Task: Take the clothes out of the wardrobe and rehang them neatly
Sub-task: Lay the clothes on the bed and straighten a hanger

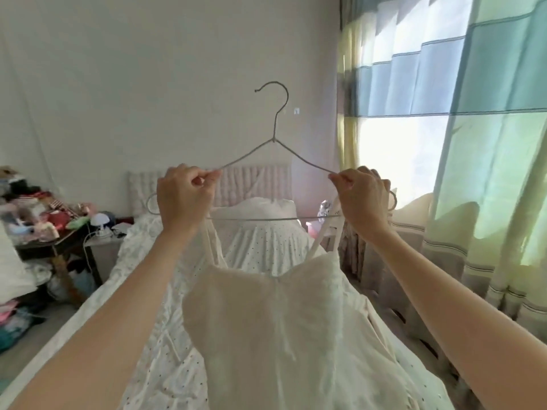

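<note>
A thin wire hanger [274,137] is held up in front of me, hook upward, over the bed. My left hand [185,193] pinches its left shoulder and my right hand [362,195] pinches its right shoulder. A white strappy dress [284,329] hangs below the hanger. Its thin straps run up to both hands, and where the straps sit on the hanger is hidden behind my fingers. The wardrobe is out of view.
Below lies a bed [165,335] with a white dotted cover and pillows [257,208] against a padded headboard. A cluttered side table [47,232] with a small lamp stands at the left. A striped curtain [488,143] covers the bright window at the right.
</note>
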Available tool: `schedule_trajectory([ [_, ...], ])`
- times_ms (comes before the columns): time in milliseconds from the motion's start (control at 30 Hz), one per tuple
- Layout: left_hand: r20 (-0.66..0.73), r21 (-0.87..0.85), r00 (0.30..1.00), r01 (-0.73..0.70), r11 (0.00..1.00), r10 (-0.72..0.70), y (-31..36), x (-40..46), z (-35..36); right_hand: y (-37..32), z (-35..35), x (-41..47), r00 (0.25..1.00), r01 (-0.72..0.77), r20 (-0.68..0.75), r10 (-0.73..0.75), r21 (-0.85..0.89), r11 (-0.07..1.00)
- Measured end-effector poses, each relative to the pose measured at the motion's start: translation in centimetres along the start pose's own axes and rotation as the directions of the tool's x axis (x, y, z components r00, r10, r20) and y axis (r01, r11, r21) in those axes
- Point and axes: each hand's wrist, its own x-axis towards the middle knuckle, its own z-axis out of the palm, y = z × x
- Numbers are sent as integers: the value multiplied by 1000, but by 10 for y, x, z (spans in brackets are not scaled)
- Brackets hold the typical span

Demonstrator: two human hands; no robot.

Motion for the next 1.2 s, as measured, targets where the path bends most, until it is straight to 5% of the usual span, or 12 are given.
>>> schedule_trajectory([
  [333,12,-32,1000,12,999,-12,-66,87,63,-1,101,86,999,-8,-50,9,31,1000],
  [667,288,120,948,107,987,-137,-185,60,203,110,276,74,969,-157,204,142,55,986],
  [967,569,403,687,245,882,-451,-305,-18,336,233,423,16,703,-303,636,319,-137,943],
  [1200,655,545,457,265,796,-601,-408,-121,413,310,527,-60,500,-343,757,421,-273,899],
])
